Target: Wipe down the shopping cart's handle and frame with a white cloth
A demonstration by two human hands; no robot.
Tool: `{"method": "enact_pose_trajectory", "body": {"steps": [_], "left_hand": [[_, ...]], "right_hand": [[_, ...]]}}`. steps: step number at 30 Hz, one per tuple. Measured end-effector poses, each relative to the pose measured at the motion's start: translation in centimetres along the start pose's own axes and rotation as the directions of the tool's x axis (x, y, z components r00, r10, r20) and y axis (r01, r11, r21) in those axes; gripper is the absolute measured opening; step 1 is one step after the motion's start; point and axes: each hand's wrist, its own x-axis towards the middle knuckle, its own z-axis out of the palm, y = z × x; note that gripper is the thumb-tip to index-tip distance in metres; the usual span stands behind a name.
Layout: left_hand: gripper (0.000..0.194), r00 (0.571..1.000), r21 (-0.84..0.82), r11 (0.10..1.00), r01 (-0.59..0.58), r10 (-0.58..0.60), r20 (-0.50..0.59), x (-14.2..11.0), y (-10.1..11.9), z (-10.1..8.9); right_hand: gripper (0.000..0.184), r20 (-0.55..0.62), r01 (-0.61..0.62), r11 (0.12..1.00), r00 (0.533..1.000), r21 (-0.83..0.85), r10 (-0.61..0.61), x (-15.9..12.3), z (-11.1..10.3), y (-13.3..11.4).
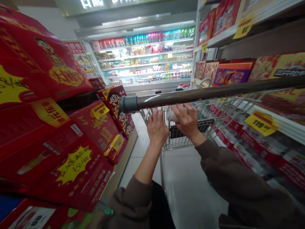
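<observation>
Both my hands reach forward under the grey handle bar (190, 93) of a wire shopping cart (188, 140). My right hand (188, 122) is closed on a small white packet (171, 115) inside the cart. My left hand (156, 128) is raised beside it, fingers upright and loosely together, close to the packet's left side; I cannot tell whether it touches it. Brown sleeves cover both forearms.
Stacked red gift boxes (47, 105) with yellow price tags line the left side. Shelves of boxed goods (252, 70) with yellow price labels (262, 122) run along the right. A lit refrigerated case (145, 60) stands at the aisle's far end. Pale tiled floor (188, 181) lies below the cart.
</observation>
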Motion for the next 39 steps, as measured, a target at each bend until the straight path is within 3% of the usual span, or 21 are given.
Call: {"method": "enact_pose_trajectory", "body": {"steps": [5, 8, 11, 13, 15, 17, 18, 21, 23, 26, 30, 34, 36, 39], "left_hand": [[0.069, 1.0, -0.04, 0.999, -0.011, 0.011, 0.009, 0.0, 0.3, -0.4], [0.069, 1.0, -0.041, 0.999, 0.008, -0.008, 0.009, 0.0, 0.3, -0.4], [0.065, 1.0, -0.045, 0.999, 0.021, -0.021, -0.002, 0.0, 0.0, -0.4], [0.06, 1.0, -0.057, 0.998, 0.014, -0.014, -0.001, -0.1, -0.2, -0.4], [0.058, 1.0, -0.055, 0.998, 0.003, -0.003, 0.009, -0.2, -0.2, -0.5], [0.062, 1.0, -0.033, 0.999, 0.006, -0.005, 0.014, -0.2, -0.1, -0.6], [0.065, 1.0, -0.023, 1.0, 0.013, -0.012, 0.008, -0.3, 0.0, -0.6], [0.071, 0.999, -0.018, 0.999, 0.028, -0.028, -0.015, -0.3, 0.3, -0.5], [0.071, 1.0, -0.022, 0.999, 0.023, -0.023, -0.017, -0.4, 0.3, -0.5], [0.07, 1.0, -0.025, 1.0, 0.009, -0.009, -0.014, -0.3, 0.2, -0.6], [0.069, 1.0, -0.026, 1.0, 0.004, -0.004, -0.009, -0.4, 0.2, -0.7], [0.069, 1.0, -0.026, 1.0, -0.001, 0.0, -0.014, -0.4, 0.2, -0.7], [0.069, 1.0, -0.028, 1.0, -0.003, 0.003, -0.021, -0.4, 0.2, -0.7], [0.068, 1.0, -0.037, 0.999, -0.007, 0.006, -0.024, -0.4, 0.2, -0.8]], "right_hand": [[0.053, -0.01, -0.213, 0.975, 0.977, -0.069, 0.213, -1.2, -0.8, 1.8], [0.056, -0.026, -0.329, 0.944, 0.944, 0.01, 0.329, -0.5, -1.0, -0.5], [0.058, 0.031, -0.283, 0.929, 0.958, 0.239, 0.284, 0.3, -1.6, -3.6], [0.063, 0.11, -0.292, 0.841, 0.956, 0.455, 0.273, 0.6, -2.3, -4.7], [0.065, 0.209, -0.369, 0.68, 0.928, 0.634, 0.308, 0.7, -3.0, -4.4], [0.063, 0.246, -0.438, 0.577, 0.891, 0.689, 0.382, 0.9, -3.4, -3.2], [0.061, 0.216, -0.456, 0.591, 0.875, 0.665, 0.433, 1.0, -3.5, -2.5], [0.056, 0.018, -0.472, 0.776, 0.858, 0.419, 0.513, 1.0, -3.0, -0.9], [0.054, -0.096, -0.438, 0.856, 0.873, 0.275, 0.477, 0.7, -2.3, -0.8], [0.057, -0.249, -0.361, 0.906, 0.878, 0.221, 0.41, -0.3, -1.1, -1.4], [0.047, -0.306, -0.371, 0.926, 0.876, 0.068, 0.373, -1.1, -0.3, -2.0], [0.046, -0.315, -0.479, 0.878, 0.834, -0.009, 0.452, -1.2, -0.4, -2.1], [0.051, -0.31, -0.516, 0.855, 0.823, -0.054, 0.477, -1.1, -0.5, -2.1], [0.073, -0.303, -0.543, 0.829, 0.819, -0.135, 0.488, -0.9, -0.3, -2.0]]}}
